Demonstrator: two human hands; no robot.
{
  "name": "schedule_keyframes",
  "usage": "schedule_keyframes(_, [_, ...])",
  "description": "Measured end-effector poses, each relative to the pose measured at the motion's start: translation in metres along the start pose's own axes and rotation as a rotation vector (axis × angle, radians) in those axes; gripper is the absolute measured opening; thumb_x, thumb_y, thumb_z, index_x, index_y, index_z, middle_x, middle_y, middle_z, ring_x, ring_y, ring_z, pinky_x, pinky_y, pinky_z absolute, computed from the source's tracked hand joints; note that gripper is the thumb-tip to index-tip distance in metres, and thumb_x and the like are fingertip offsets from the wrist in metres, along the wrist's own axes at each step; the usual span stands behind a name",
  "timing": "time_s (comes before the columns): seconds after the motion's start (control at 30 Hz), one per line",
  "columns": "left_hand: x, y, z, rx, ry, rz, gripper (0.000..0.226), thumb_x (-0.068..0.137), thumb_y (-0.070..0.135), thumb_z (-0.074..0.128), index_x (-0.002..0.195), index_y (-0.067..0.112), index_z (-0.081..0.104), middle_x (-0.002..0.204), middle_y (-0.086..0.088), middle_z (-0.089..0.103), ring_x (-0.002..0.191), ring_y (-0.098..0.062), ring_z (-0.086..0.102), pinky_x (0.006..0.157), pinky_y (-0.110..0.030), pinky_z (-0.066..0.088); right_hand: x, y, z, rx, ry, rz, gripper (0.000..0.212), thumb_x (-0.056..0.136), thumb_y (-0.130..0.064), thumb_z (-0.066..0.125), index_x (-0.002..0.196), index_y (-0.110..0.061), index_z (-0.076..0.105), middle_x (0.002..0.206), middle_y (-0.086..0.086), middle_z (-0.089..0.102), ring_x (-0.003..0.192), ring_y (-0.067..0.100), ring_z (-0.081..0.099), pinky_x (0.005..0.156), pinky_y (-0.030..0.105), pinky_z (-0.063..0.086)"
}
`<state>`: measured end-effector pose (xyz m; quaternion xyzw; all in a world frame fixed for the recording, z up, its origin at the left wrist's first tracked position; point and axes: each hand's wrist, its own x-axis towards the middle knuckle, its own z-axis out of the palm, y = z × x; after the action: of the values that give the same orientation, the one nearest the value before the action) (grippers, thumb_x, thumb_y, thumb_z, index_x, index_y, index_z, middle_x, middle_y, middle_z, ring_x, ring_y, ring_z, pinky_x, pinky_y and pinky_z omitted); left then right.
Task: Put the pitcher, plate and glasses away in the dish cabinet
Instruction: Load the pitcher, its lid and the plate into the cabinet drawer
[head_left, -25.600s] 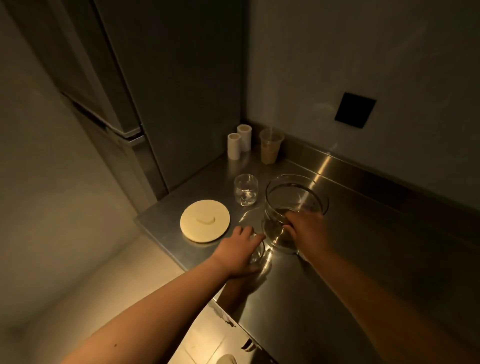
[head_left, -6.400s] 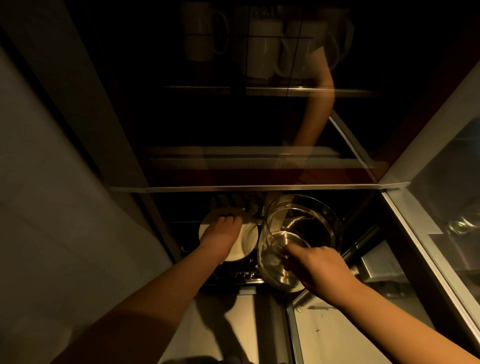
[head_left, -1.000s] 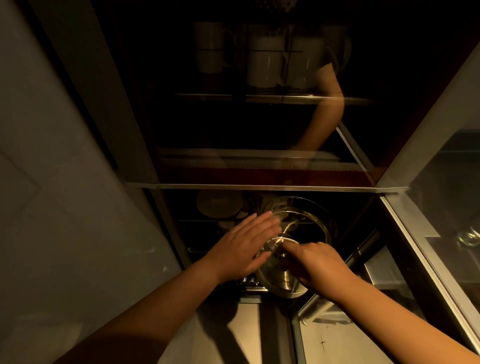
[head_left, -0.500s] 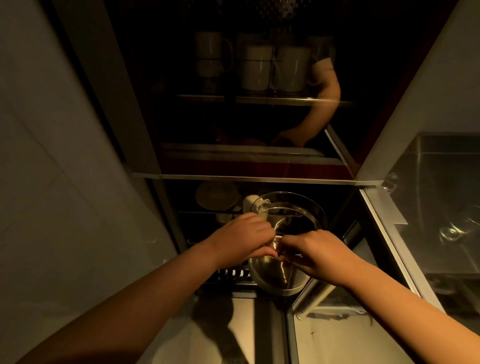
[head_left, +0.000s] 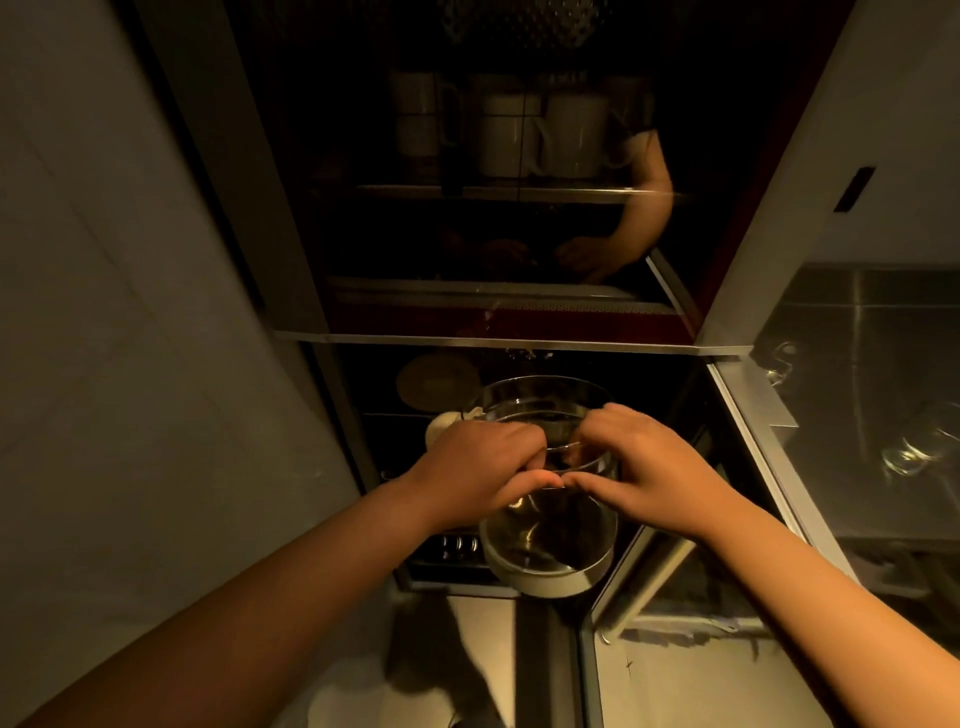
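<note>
A wide clear glass pitcher (head_left: 545, 551) hangs in front of the open lower compartment of the dish cabinet (head_left: 514, 340). My left hand (head_left: 483, 470) grips its near rim from the left. My right hand (head_left: 660, 467) grips the rim from the right, fingers curled over the edge. Both thumbs nearly touch at the front. The round pale plate (head_left: 439, 382) lies deep inside the lower compartment, behind my left hand. A clear glass (head_left: 914, 452) lies on the steel counter at the far right.
White mugs (head_left: 540, 135) stand on the upper shelf behind a dark glass panel that mirrors an arm. An open glass door (head_left: 670, 571) juts out to the right of the pitcher. The steel counter (head_left: 857, 322) lies right; a grey wall rises left.
My left hand has curled from a flat touch onto the pitcher's rim. Both hands now hold the pitcher, which sits a little lower and nearer. The view has tilted upward.
</note>
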<state>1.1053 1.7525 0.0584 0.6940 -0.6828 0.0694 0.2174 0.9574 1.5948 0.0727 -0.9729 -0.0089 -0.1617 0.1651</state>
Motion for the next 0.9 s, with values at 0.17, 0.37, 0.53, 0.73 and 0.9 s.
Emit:
schedule_keyframes(0.17, [-0.003,0.01,-0.003,-0.015,0.021,-0.083,0.022,0.088,0.043,0.055,0.078,0.025,0.049,0.069,0.018,0.044,0.056,0.0,0.039,0.05,-0.012,0.026,-0.006,0.002,0.006,-0.052,0.078,-0.021,0.042,0.09,-0.051,0.048,0.123,-0.025,0.052,0.118,-0.009,0.055,0.112,0.005,0.046,0.092,0.023,0.041])
schedule_keyframes(0.37, [-0.001,0.015,-0.008,-0.037,0.06,-0.126,0.023,0.087,0.042,0.057,0.076,0.022,0.052,0.065,0.014,0.049,0.051,0.0,0.04,0.048,-0.017,0.033,-0.008,-0.003,0.021,-0.113,0.146,0.021,0.057,0.093,-0.05,0.039,0.144,-0.025,0.029,0.146,-0.005,0.036,0.137,0.006,0.025,0.112,0.035,0.027])
schedule_keyframes(0.53, [0.0,0.014,-0.015,-0.118,0.157,-0.246,0.021,0.086,0.038,0.06,0.073,0.027,0.05,0.061,0.015,0.047,0.053,-0.003,0.046,0.049,-0.012,0.033,-0.007,-0.012,0.03,0.058,0.248,0.138,0.072,0.089,-0.058,0.041,0.147,-0.038,0.004,0.157,-0.015,-0.001,0.144,0.005,0.002,0.112,0.035,0.02])
schedule_keyframes(0.73, [0.0,0.011,-0.023,-0.296,0.328,-0.432,0.023,0.081,0.048,0.055,0.064,0.036,0.043,0.058,0.012,0.049,0.059,-0.004,0.051,0.05,-0.015,0.037,-0.01,-0.015,0.033,0.045,0.197,0.069,0.083,0.084,-0.065,0.046,0.149,-0.037,0.002,0.157,-0.014,-0.007,0.145,0.009,0.001,0.11,0.043,0.027])
schedule_keyframes(0.9, [-0.002,0.01,-0.027,-0.411,0.413,-0.511,0.024,0.081,0.04,0.06,0.064,0.03,0.048,0.06,0.003,0.053,0.055,-0.01,0.053,0.054,-0.033,0.047,-0.011,-0.017,0.033,0.015,0.256,0.056,0.083,0.081,-0.069,0.048,0.148,-0.038,0.01,0.158,-0.012,0.002,0.144,0.011,0.009,0.109,0.046,0.03])
